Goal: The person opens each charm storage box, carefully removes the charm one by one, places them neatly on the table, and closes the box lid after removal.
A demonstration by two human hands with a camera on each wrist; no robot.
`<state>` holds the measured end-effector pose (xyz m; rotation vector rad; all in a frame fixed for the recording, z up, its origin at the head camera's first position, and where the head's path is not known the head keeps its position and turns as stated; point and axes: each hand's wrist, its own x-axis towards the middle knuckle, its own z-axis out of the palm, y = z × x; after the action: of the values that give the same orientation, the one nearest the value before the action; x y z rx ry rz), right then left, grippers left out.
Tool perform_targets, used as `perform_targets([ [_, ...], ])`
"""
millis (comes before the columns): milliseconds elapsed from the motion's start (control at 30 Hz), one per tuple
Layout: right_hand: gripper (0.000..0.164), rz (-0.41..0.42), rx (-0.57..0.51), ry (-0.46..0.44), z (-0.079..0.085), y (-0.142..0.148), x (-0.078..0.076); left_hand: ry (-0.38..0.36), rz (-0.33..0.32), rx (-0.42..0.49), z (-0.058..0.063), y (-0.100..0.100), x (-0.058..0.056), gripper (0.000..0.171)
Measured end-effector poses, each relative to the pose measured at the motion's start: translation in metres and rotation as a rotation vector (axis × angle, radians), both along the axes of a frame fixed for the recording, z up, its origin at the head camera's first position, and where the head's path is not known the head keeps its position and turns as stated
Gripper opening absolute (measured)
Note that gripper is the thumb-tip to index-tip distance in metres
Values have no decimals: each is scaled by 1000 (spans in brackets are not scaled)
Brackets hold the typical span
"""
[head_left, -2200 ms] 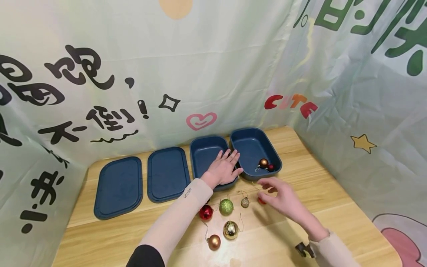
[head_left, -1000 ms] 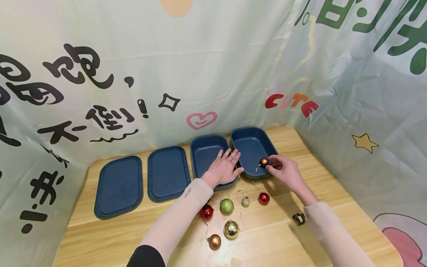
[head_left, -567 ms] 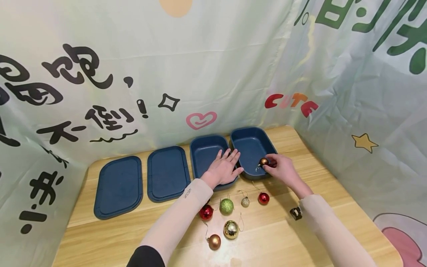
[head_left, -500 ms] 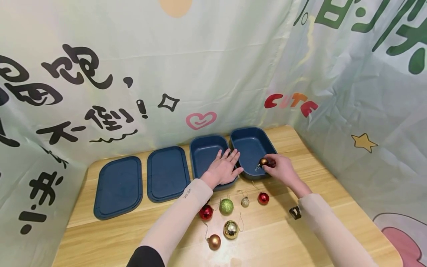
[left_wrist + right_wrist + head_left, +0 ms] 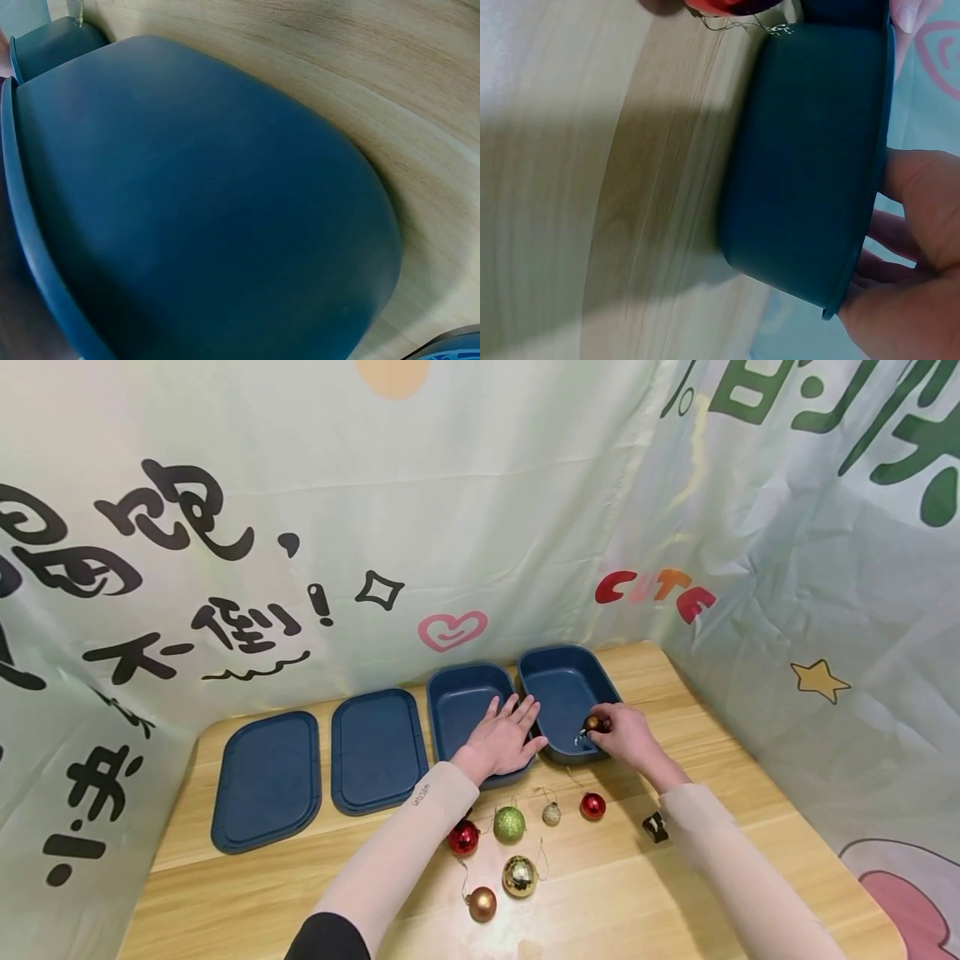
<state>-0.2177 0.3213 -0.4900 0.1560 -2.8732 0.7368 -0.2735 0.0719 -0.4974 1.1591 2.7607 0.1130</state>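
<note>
In the head view my right hand (image 5: 628,739) dips into the right blue box (image 5: 561,687), thumb and fingers curled about a small copper Christmas bauble (image 5: 593,724). A dark red bauble beside it is hidden by the hand. The right wrist view shows these fingers (image 5: 904,244) going over the rim of the box (image 5: 810,150), what they hold lying out of sight. My left hand (image 5: 501,742) rests with straight, spread fingers across the left blue box (image 5: 463,703), fingertips near the right box. The left wrist view is filled by a box's outer wall (image 5: 210,195).
Before the boxes lie a red bauble (image 5: 592,806), a glittery gold one (image 5: 551,813), a green one (image 5: 509,824), a mirrored gold one (image 5: 519,876), a copper one (image 5: 482,903) and another red one (image 5: 462,837). Two blue lids (image 5: 266,781) lie at left. A printed curtain (image 5: 337,510) hangs behind.
My right hand has moved from above the red bauble on the table into the right box, then slightly left, its fingers closing round the copper bauble. The left hand has stayed put.
</note>
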Motion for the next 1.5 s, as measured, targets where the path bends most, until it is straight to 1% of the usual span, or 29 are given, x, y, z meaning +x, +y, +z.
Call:
perform_targets([
  [200,35,6,22,-43,-2,-2,-5,-3,-10,3,-1,0,0,72],
  [400,34,23,37,-67,-4,-1,-10,-6,-16,10,1,1,1,72],
  [567,33,33,42,-72,-4,-1,-12,-7,-21,12,1,1,0,72],
  [767,33,20,42,-78,-4,-2,-15,-1,-21,15,0,2,-1,72],
  [1033,29,26,48,-93,-6,-4,-21,-5,-16,19,2,1,0,72],
  [1333,41,11,77,-145,-8,-6,-26,3,-3,8,0,0,-1,72],
  [1500,42,20,62,-161,-11,-8,-28,2,-6,4,0,0,0,73],
])
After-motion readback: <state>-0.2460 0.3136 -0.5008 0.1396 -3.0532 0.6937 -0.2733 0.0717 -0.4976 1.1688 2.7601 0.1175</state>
